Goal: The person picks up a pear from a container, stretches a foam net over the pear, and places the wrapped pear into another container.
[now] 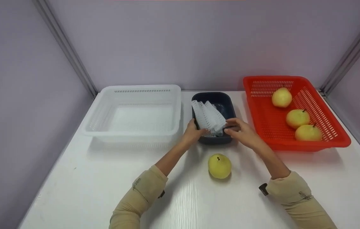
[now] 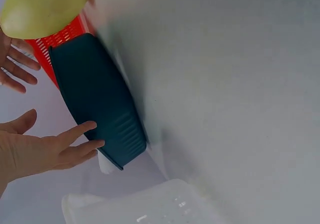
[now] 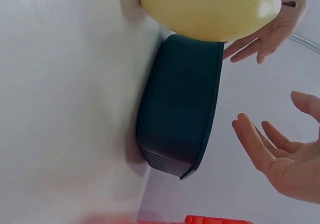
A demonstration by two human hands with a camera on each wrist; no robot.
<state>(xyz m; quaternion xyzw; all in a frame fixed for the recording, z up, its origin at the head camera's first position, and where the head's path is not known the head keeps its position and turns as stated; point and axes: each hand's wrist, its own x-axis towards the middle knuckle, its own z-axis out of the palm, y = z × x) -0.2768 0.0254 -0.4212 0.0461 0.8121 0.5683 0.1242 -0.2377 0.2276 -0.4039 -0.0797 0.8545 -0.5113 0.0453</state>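
net point(image 1: 210, 117) in bin point(image 1: 215, 140) before me
my left hand point(image 1: 193, 133), straight-fingered, merely touches the bin; my right hand point(image 1: 245, 134), loosely spread, hovers empty beside the net.

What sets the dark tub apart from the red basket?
The dark tub is smaller than the red basket. The tub's walls look solid; the basket's are slotted. White netting covers part of the tub's opening; the basket holds three yellow fruits. Both are open-topped and stand on the table.

Bin point(image 1: 215, 140) between baskets point(image 1: 132, 133), pear point(image 1: 220, 167) in front
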